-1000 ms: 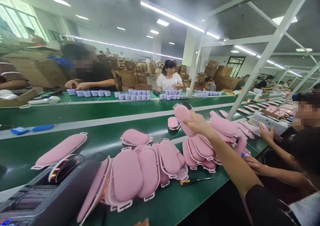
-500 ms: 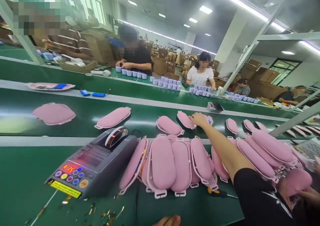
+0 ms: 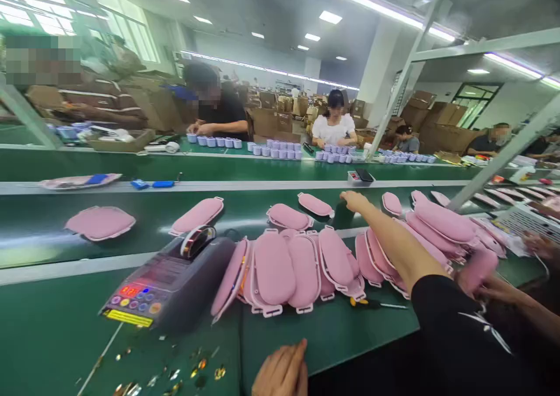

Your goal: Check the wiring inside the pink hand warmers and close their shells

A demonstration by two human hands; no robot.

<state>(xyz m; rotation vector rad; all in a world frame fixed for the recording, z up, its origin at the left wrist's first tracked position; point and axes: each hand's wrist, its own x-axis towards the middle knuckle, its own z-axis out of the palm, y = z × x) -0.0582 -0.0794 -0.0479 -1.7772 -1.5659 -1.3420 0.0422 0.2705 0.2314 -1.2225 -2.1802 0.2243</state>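
My right hand (image 3: pixel 355 202) is stretched out over the green belt, its fingers pointing left and holding nothing that I can see. Just left of its fingertips lies a pink oval shell (image 3: pixel 315 204) with pale strap loops. At the bottom, my left hand (image 3: pixel 282 370) rests on the green bench, fingers stretched close together and holding nothing. Between my hands a row of overlapping pink shells (image 3: pixel 275 267) leans in a pile. Another pink shell (image 3: pixel 289 216) lies on the belt behind that pile.
A grey tape dispenser (image 3: pixel 175 291) with a red display stands left. Foil scraps (image 3: pixel 196 367) litter the bench. A screwdriver (image 3: pixel 370 304) lies before the pile. At right, another person's hand (image 3: pixel 499 291) holds a pink piece. Co-workers sit across the belt behind lilac parts (image 3: pixel 275 149).
My right hand has come away from the pink shell, which now lies apart from it. The blue-marked pink piece beside that hand no longer shows. My left hand shows more. The view has shifted.
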